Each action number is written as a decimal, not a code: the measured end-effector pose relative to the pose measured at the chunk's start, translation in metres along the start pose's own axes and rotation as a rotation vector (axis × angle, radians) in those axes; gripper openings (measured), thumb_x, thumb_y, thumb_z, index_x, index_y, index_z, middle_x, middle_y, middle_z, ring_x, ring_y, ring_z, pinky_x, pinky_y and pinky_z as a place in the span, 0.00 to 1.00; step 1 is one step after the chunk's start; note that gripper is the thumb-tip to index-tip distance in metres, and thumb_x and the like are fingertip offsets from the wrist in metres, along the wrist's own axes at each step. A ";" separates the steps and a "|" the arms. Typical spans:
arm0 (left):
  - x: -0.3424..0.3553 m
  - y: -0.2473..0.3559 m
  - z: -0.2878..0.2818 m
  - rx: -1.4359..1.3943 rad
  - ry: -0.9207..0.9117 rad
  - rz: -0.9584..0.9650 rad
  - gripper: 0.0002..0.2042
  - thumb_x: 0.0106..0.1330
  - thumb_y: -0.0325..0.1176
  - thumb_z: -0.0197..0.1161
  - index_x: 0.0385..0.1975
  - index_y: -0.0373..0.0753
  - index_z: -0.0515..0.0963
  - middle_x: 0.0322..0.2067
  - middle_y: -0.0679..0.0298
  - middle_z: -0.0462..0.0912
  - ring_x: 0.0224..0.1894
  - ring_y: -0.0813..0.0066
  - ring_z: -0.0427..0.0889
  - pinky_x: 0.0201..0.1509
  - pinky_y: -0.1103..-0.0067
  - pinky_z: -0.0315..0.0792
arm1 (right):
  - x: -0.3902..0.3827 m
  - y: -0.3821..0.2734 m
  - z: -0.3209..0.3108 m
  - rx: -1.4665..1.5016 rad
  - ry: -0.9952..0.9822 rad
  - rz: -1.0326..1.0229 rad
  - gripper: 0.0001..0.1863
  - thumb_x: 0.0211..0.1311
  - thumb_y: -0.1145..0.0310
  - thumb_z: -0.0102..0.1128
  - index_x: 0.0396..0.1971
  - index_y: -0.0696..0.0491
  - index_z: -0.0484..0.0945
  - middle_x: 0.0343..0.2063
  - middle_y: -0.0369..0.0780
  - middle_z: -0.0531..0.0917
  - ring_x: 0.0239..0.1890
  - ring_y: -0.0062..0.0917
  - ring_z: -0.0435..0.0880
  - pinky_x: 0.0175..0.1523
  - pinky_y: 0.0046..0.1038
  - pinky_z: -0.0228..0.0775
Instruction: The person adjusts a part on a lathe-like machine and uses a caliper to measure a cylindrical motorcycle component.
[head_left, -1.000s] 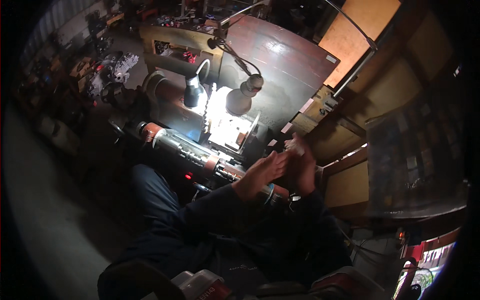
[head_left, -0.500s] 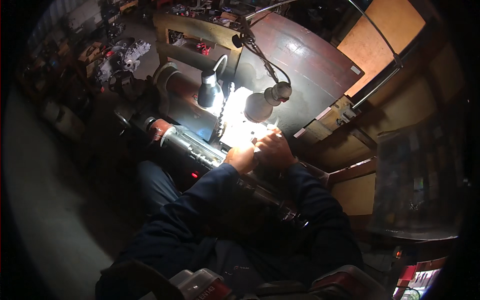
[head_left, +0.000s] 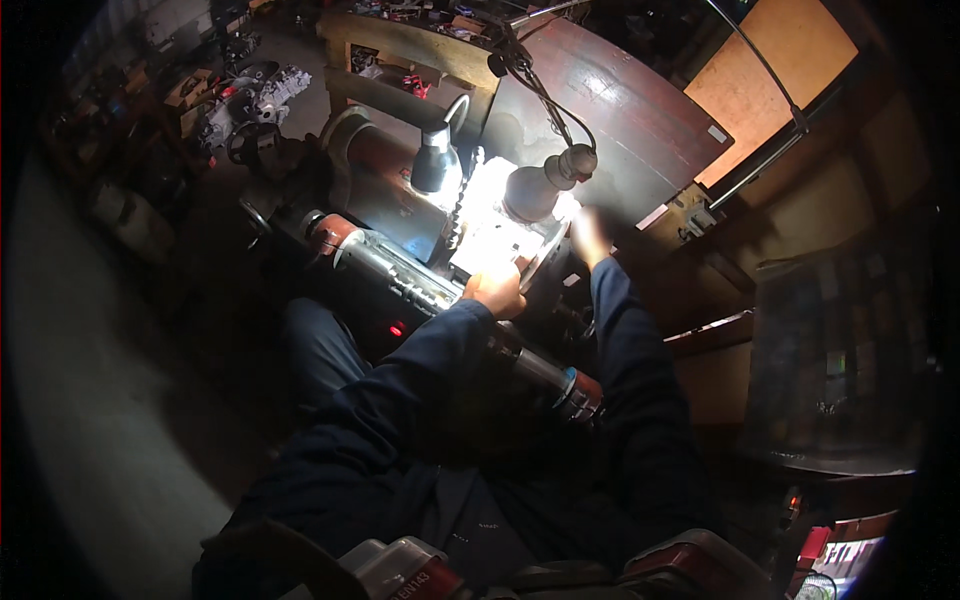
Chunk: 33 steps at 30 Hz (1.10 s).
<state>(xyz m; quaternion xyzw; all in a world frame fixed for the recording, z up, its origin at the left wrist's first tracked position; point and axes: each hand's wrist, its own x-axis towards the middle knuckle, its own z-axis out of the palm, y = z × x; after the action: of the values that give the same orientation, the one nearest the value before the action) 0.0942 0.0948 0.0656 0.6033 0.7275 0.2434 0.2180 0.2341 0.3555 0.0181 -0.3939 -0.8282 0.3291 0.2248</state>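
A broad dark red panel (head_left: 620,90) stands at the far side, with a dark sheet (head_left: 840,360) at the right and an orange board (head_left: 775,70) at the far right. Nearer lies a machine with a dark red cylindrical housing (head_left: 375,155); along its near side a long metal shaft assembly (head_left: 400,265) slants from the left toward the near right, with an orange-red section at its left end. At the far left, a pile of metal parts (head_left: 265,100) lies on the floor.

In the middle of the machine is a brightly lit work area (head_left: 492,240) – so glaring that its details wash out. Two lamps shine on it: a silver-and-dark lamp (head_left: 436,165) on the left and a rounder, duller lamp (head_left: 533,193) on the right.

The left hand (head_left: 497,290) is at the near edge of the work area, just beyond the shaft assembly, with its fingers curled in; the fingertips are hidden, and I cannot tell what they grip. The right hand (head_left: 590,235) is farther off, beside the right lamp – blurred, its fingers running into the glare, so I cannot tell whether they are spread or pinching. A pale curved strip (head_left: 547,255) shows between the hands.

Smaller are a segmented hose (head_left: 461,200) beside the left lamp and a red light (head_left: 397,328) below the shaft assembly.
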 end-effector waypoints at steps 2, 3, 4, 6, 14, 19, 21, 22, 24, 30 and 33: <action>0.004 0.001 0.007 0.012 0.037 0.103 0.12 0.52 0.34 0.62 0.34 0.37 0.83 0.34 0.49 0.84 0.39 0.53 0.84 0.46 0.66 0.77 | -0.001 0.020 -0.001 -0.289 0.206 -0.388 0.18 0.68 0.65 0.45 0.50 0.59 0.75 0.46 0.51 0.80 0.52 0.39 0.79 0.56 0.33 0.69; 0.003 -0.011 0.005 0.045 0.071 0.158 0.12 0.52 0.35 0.63 0.35 0.38 0.83 0.33 0.50 0.84 0.39 0.53 0.84 0.46 0.66 0.77 | -0.018 0.008 0.021 -0.533 0.384 -0.690 0.17 0.68 0.67 0.46 0.50 0.58 0.75 0.46 0.50 0.79 0.52 0.39 0.78 0.57 0.34 0.68; -0.001 -0.014 0.004 -0.092 0.186 0.139 0.12 0.53 0.38 0.65 0.34 0.39 0.82 0.30 0.50 0.84 0.36 0.52 0.84 0.44 0.65 0.77 | -0.029 -0.014 0.039 0.136 0.205 -0.310 0.16 0.65 0.71 0.50 0.51 0.58 0.75 0.49 0.50 0.77 0.54 0.44 0.75 0.59 0.36 0.67; -0.011 -0.026 -0.013 -0.199 0.288 0.122 0.13 0.56 0.42 0.67 0.32 0.39 0.82 0.29 0.51 0.84 0.34 0.50 0.83 0.41 0.64 0.77 | -0.060 -0.097 0.047 -0.048 0.205 -0.736 0.15 0.64 0.70 0.52 0.48 0.58 0.75 0.51 0.50 0.75 0.51 0.45 0.75 0.58 0.36 0.66; 0.009 -0.033 0.032 0.228 0.307 0.225 0.16 0.54 0.46 0.67 0.35 0.40 0.82 0.28 0.53 0.84 0.32 0.54 0.84 0.39 0.66 0.77 | -0.008 -0.018 0.019 -0.109 0.142 -0.127 0.20 0.69 0.58 0.45 0.42 0.59 0.78 0.34 0.50 0.81 0.37 0.35 0.77 0.46 0.32 0.68; -0.011 -0.001 -0.031 -0.146 0.284 0.034 0.19 0.57 0.51 0.65 0.34 0.39 0.82 0.28 0.52 0.84 0.34 0.54 0.84 0.39 0.66 0.77 | -0.049 -0.100 0.030 0.017 0.277 -0.711 0.16 0.65 0.72 0.49 0.51 0.58 0.75 0.51 0.47 0.75 0.54 0.38 0.73 0.58 0.31 0.67; 0.006 0.001 0.005 -0.212 0.288 0.208 0.15 0.54 0.44 0.67 0.28 0.37 0.80 0.26 0.53 0.83 0.31 0.55 0.83 0.38 0.65 0.76 | -0.031 -0.030 0.027 0.038 0.378 -0.592 0.16 0.65 0.69 0.50 0.49 0.59 0.75 0.48 0.47 0.77 0.51 0.37 0.74 0.55 0.30 0.67; -0.001 -0.003 0.009 -0.220 0.275 0.190 0.15 0.54 0.44 0.67 0.28 0.37 0.80 0.26 0.53 0.83 0.31 0.55 0.83 0.38 0.65 0.76 | -0.021 -0.035 0.016 0.181 0.123 -0.352 0.20 0.65 0.62 0.51 0.50 0.60 0.74 0.44 0.48 0.79 0.49 0.37 0.77 0.54 0.33 0.69; 0.001 0.003 0.001 -0.086 0.168 0.116 0.11 0.53 0.38 0.67 0.28 0.36 0.80 0.27 0.52 0.83 0.32 0.55 0.84 0.39 0.66 0.76 | -0.005 -0.026 0.004 0.266 -0.024 0.117 0.25 0.67 0.54 0.49 0.52 0.61 0.73 0.41 0.51 0.82 0.46 0.38 0.80 0.55 0.37 0.69; -0.006 -0.009 -0.011 -0.035 0.322 0.090 0.18 0.49 0.44 0.70 0.32 0.35 0.82 0.27 0.54 0.83 0.32 0.56 0.84 0.40 0.68 0.77 | -0.041 -0.082 0.031 0.064 0.189 -0.496 0.15 0.66 0.76 0.49 0.51 0.62 0.74 0.51 0.49 0.72 0.54 0.37 0.72 0.60 0.31 0.64; -0.005 -0.014 -0.002 -0.198 0.311 0.100 0.17 0.51 0.45 0.70 0.31 0.36 0.81 0.23 0.56 0.83 0.29 0.54 0.83 0.36 0.66 0.76 | -0.035 -0.044 0.036 0.238 0.109 -0.276 0.16 0.68 0.72 0.48 0.51 0.63 0.73 0.49 0.50 0.74 0.57 0.35 0.71 0.60 0.30 0.65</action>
<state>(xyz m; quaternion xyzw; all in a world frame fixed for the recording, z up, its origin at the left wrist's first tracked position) 0.0834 0.0876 0.0584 0.5694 0.6939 0.4148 0.1489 0.2098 0.2928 0.0215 -0.2643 -0.8162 0.3692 0.3572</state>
